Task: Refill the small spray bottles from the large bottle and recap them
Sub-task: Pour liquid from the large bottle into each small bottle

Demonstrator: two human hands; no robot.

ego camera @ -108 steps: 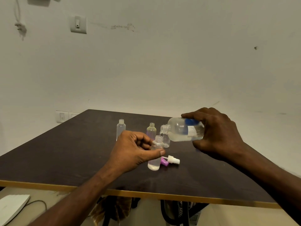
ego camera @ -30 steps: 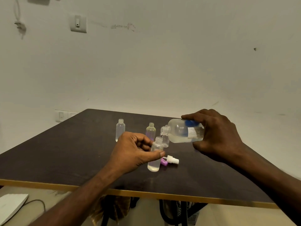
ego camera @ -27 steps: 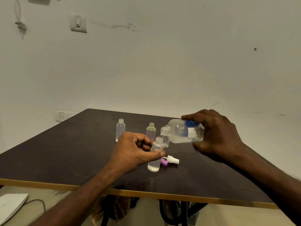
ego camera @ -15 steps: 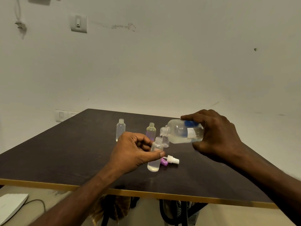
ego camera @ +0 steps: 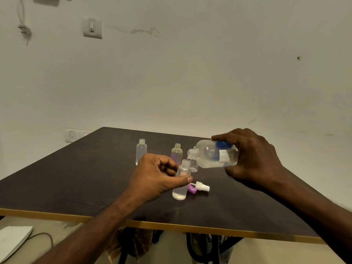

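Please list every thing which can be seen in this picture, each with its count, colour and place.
large bottle: 1, clear with blue and white label, tipped sideways in right hand
small spray bottles: 4, clear, uncapped; one in left hand, three standing behind
spray caps: 2, white and purple, lying on table
table: 1, dark brown, light edge
wall switch: 1, white, upper left wall
left hand: grips small bottle
right hand: holds large bottle
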